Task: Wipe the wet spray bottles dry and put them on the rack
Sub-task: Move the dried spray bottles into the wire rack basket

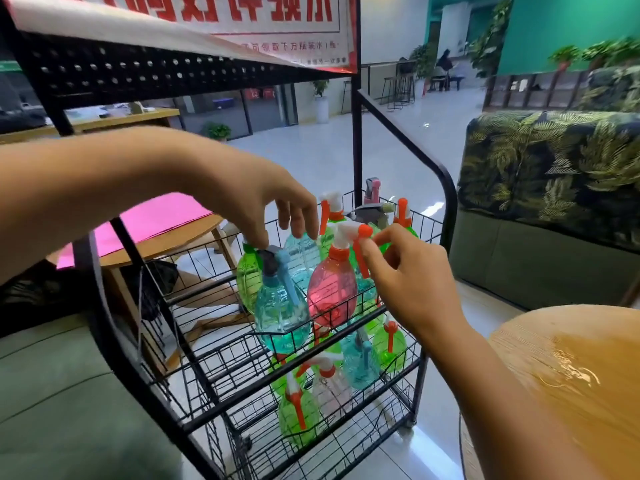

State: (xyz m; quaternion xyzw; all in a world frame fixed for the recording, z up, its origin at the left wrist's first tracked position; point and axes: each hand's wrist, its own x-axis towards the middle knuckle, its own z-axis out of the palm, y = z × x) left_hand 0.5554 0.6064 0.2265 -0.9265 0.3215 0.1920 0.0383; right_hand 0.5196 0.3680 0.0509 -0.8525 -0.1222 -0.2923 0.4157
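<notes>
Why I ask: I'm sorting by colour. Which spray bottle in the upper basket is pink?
The pink bottle at the front, its orange trigger pinched by the right hand; its neighbours are green or blue.

Spray bottles (332, 289) stand in the rack (446, 202), table (571, 375) at right

Behind the leaf-print sofa (554, 168) rises a teal wall (561, 29) with leafy green plants (602, 53) before it. To the sofa's left a glossy pale tiled floor (311, 154) runs back to black bar stools (398, 88), a seated person (445, 65) and a potted plant in a tall white pot (321, 102) beside dark-framed glass doors (266, 105). Farther left of the sofa stand a round wooden table (162, 247) bearing a pink sheet (149, 220) and a long wooden counter (104, 120), while in front of the sofa a second round wooden tabletop (571, 382) shines wet
</notes>
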